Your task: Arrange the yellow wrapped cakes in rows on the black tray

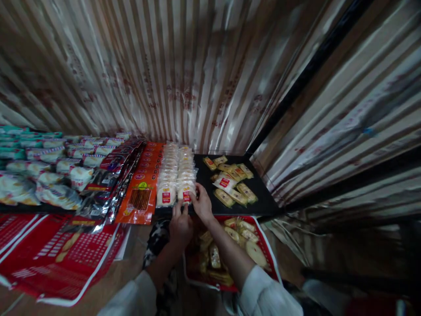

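Note:
A front packet of round white crackers (184, 189) with a red label lies at the near end of a stacked row on a black shelf (205, 186). My right hand (202, 204) grips its right side, thumb toward the label and fingers curled round the edge. At the near edge of the same packet, the fingertips of my left hand (180, 224) are closed on it. Beside it on the left is a matching row of white cracker packets (167, 193). Loose yellow-wrapped snack packets (223, 197) lie to the right, one white packet (225, 182) among them.
Orange packs of brown sticks (140, 188), dark packs (108, 175) and bagged snacks (59, 193) fill the shelf's left. Below stand a red basket of yellow packets (268, 245) and another red basket (66, 263). Corrugated sheeting (184, 79) rises behind; a dark bar (305, 79) slants at right.

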Demonstrator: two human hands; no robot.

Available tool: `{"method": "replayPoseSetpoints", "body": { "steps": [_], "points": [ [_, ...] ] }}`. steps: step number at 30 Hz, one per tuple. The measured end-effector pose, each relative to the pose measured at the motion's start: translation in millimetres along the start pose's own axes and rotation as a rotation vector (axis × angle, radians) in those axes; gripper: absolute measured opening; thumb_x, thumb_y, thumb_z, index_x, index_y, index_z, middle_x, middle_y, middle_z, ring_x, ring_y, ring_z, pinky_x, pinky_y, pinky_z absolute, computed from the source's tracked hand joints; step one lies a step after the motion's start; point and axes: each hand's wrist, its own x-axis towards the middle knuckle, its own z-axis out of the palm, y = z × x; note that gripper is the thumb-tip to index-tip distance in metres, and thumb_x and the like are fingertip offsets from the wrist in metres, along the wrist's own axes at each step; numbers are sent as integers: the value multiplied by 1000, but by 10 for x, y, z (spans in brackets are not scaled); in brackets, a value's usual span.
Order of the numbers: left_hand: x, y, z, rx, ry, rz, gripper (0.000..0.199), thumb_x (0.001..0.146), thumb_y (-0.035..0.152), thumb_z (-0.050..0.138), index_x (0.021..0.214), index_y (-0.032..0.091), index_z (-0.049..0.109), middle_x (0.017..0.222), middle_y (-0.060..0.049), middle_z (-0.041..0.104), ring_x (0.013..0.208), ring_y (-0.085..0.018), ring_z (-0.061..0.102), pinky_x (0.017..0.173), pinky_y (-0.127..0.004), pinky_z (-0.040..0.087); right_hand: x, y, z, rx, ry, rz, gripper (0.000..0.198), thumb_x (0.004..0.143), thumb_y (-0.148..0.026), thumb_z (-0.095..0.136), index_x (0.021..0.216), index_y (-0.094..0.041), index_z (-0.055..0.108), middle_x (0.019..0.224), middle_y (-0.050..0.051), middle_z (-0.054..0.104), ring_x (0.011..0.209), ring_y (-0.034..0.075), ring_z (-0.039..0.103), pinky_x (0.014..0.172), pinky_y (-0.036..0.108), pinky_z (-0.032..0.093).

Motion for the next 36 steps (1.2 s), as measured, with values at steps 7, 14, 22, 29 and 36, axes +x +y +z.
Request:
{"method": "replayPoseSetpoints", "body": {
  "steps": [7, 14, 22, 29, 36],
  "points": [
    [-11, 48, -55, 14, 2, -21, 47, 75, 12, 46, 122, 11, 55, 136, -15, 45, 127, -28, 40, 107, -41, 37, -102, -55, -9, -15, 27, 67, 40, 84, -33, 49, 121, -17, 52, 108, 10, 62, 94, 20, 59, 86, 35, 49],
    [-82, 93, -123, 56, -85, 0, 48, 76, 11, 44, 124, 8, 53, 141, -16, 42, 129, -31, 39, 108, -44, 35, -579, 21, -145, 1, 104, 37, 37, 87, -32, 44, 118, -13, 55, 119, 15, 55, 110, 21, 51, 86, 33, 51],
    [-217, 124, -127, 49, -112, 23, 47, 75, 11, 44, 120, 9, 56, 145, -15, 36, 136, -30, 30, 111, -45, 33, -1245, 522, -742, -225, 129, 40, 29, 85, -20, 41, 105, -17, 61, 110, 10, 62, 107, 20, 54, 97, 39, 43],
    [-472, 253, -54, -14, -140, 51, 41, 75, 12, 45, 112, 14, 62, 141, -13, 42, 130, -29, 40, 109, -45, 36, -1762, 1091, -1471, -777, -43, 335, 40, 81, -23, 53, 120, -13, 55, 132, 15, 51, 123, 29, 40, 102, 42, 33],
    [-761, 372, 64, -108, -200, 48, 43, 76, 9, 45, 114, 17, 61, 144, -9, 41, 128, -24, 45, 105, -37, 42, -1817, 1152, -1602, -813, -248, 485, 31, 83, -22, 49, 112, -19, 56, 120, 13, 59, 110, 26, 52, 86, 36, 42]
  ]
}}
